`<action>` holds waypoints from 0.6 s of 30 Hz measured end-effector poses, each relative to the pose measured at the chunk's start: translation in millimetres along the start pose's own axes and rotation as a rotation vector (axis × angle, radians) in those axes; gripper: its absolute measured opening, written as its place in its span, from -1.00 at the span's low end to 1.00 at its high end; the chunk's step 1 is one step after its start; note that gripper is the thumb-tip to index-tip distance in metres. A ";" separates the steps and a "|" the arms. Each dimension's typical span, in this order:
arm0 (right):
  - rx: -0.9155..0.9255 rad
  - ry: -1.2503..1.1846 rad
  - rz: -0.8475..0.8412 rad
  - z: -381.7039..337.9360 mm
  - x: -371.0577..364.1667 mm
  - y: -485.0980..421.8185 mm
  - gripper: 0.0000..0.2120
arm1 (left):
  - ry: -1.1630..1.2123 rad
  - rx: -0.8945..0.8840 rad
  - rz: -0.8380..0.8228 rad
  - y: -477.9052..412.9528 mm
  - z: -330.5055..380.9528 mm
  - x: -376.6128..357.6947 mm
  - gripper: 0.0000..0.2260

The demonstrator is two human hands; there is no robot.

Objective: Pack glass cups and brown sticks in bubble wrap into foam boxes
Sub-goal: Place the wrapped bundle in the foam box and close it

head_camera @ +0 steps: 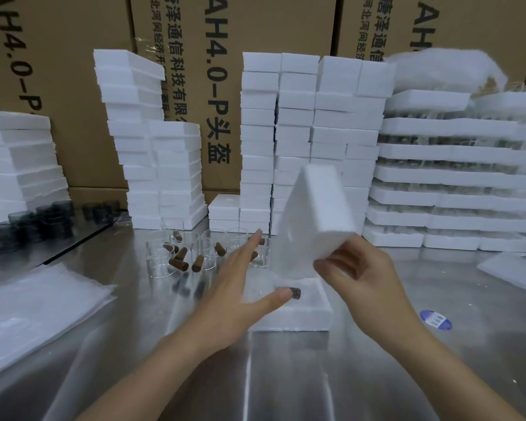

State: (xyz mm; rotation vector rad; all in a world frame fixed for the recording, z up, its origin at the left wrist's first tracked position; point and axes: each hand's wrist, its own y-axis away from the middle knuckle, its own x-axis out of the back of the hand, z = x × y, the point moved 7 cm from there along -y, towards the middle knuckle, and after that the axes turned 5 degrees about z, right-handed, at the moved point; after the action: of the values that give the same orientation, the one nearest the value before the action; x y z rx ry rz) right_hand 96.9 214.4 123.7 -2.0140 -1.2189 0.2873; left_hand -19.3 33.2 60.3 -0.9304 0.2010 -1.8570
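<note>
An open white foam box [298,317] sits on the steel table in front of me, with a brown stick [295,292] and something in bubble wrap inside. My right hand [359,278] grips a white foam lid [316,220], tilted upright above the box. My left hand [240,278] hovers flat with fingers spread at the box's left edge, thumb near the brown stick. Behind it stand several clear glass cups [207,247] with loose brown sticks [178,264] among them.
Stacks of white foam boxes [295,141] and foam trays [456,177] line the back, in front of cardboard cartons. A pile of bubble wrap sheets [34,311] lies at the left. Dark glass cups [37,223] stand far left. A blue sticker [435,319] lies at the right.
</note>
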 end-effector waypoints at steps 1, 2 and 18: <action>-0.089 -0.157 -0.024 0.5 -5.9 1.1 -0.67 | 0.060 -0.016 0.024 0.2 6.2 0.8 -0.08; -0.174 -0.285 -0.042 2.7 -11.1 2.8 -0.69 | 0.126 -0.025 0.045 0.5 10.9 1.9 -0.08; -0.714 -0.419 0.247 67.5 10.9 12.9 -0.48 | 0.330 0.139 0.193 -13.9 -16.9 29.9 -0.01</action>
State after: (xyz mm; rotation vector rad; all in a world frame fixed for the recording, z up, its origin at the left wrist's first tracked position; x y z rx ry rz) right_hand 75.1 252.8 70.0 -2.8368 -1.4639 0.4579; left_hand -46.5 10.4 71.0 -0.4880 0.3460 -1.8091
